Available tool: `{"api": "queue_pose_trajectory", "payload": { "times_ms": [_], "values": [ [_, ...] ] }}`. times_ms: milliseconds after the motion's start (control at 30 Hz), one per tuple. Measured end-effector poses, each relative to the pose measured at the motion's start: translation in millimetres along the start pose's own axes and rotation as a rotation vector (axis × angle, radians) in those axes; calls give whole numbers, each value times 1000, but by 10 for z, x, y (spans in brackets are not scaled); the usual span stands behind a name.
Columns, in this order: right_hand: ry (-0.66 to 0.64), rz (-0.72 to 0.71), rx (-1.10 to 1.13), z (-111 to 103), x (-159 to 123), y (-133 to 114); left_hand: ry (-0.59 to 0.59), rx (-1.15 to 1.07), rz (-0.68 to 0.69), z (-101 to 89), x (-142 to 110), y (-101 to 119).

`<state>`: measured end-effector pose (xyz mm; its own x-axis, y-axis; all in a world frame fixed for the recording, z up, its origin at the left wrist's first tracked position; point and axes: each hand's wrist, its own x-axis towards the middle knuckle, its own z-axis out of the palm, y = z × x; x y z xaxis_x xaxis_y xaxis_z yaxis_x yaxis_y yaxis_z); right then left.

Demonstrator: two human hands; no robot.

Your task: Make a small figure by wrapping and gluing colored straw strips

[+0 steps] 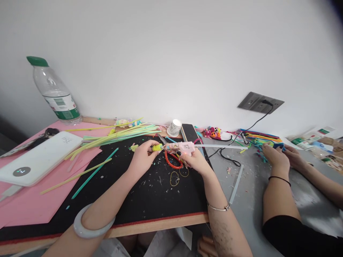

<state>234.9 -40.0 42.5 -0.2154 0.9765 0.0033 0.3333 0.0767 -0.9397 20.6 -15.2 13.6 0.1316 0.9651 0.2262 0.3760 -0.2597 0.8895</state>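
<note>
My left hand (144, 155) pinches a small yellow coil (157, 147), which looks like wound pipe cleaner, between thumb and fingers. Wrapped around a pink glue gun (187, 146) is my right hand (197, 161). The gun's front end points left and lies close to the yellow coil; whether they touch I cannot tell. A long translucent glue stick (222, 146) juts from the gun's back to the right. Under both hands lie scissors with red handles (171, 164), partly hidden, on a black mat (139, 200) strewn with clippings.
Yellow and green pipe cleaners (118, 137) lie left, near a white power bank (40, 157) and a green-capped bottle (57, 89). A paper cup (174, 127) and a phone (190, 132) stand behind. At right, a co-worker's hands (277, 155) handle blue material; a cable (257, 121) hangs from the socket.
</note>
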Motion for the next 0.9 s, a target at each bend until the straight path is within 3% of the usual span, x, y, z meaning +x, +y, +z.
{"api": "queue_pose_trajectory", "payload": {
  "times_ms": [400, 633, 900],
  "values": [
    [51, 30, -66, -30, 8, -7, -4, 49, 12, -23, -10, 52],
    [8, 34, -70, -26, -7, 2, 19, 20, -19, -20, 1, 53],
    [-8, 0, -44, -9, -2, -10, -8, 36, 39, -13, -2, 18]
  ]
}}
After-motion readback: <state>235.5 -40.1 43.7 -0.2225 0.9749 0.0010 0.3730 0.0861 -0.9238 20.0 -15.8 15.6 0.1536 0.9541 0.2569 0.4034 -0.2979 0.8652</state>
